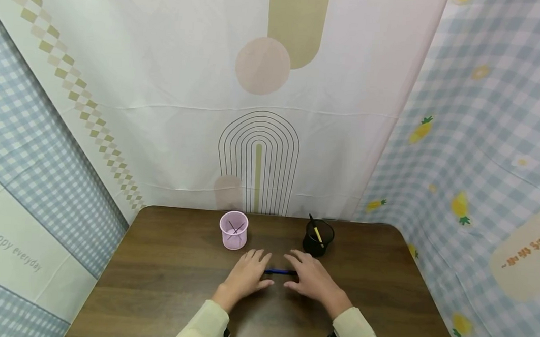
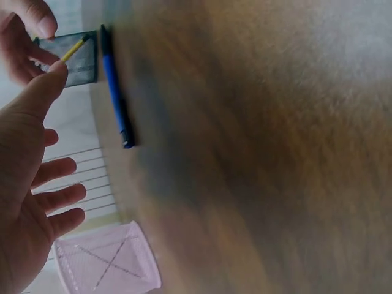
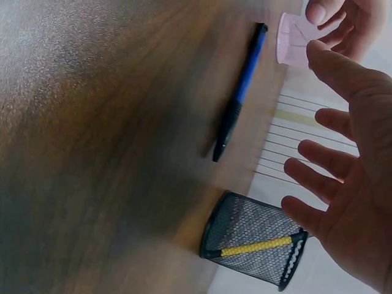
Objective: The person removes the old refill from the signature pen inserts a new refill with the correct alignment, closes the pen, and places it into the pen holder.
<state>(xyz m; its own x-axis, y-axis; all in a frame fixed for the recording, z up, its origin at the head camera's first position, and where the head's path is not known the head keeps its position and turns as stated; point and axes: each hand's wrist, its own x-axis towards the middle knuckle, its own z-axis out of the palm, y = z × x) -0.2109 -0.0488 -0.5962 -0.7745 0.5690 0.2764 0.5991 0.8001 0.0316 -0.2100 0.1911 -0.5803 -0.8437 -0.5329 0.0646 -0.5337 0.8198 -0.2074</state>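
Note:
A blue pen with black ends (image 1: 281,272) lies sideways on the wooden table between the two hands. My left hand (image 1: 247,275) is by its left end, fingers spread and holding nothing. At the opposite end is my right hand (image 1: 312,276), also with spread fingers and nothing in its grasp. Both wrist views show the blue pen (image 2: 115,89) apart from the fingers. Beyond the left hand stands a pink mesh cup (image 1: 234,240). A black mesh cup (image 3: 251,229) stands beyond the right hand, with a yellow-and-black pen (image 3: 257,246) in it.
The brown wooden table (image 1: 167,285) reaches back to a white patterned cloth (image 1: 179,153). Blue checked cloths hang at both sides, the right one (image 1: 440,162) printed with pineapples. Thin dark crossed lines show inside the pink cup.

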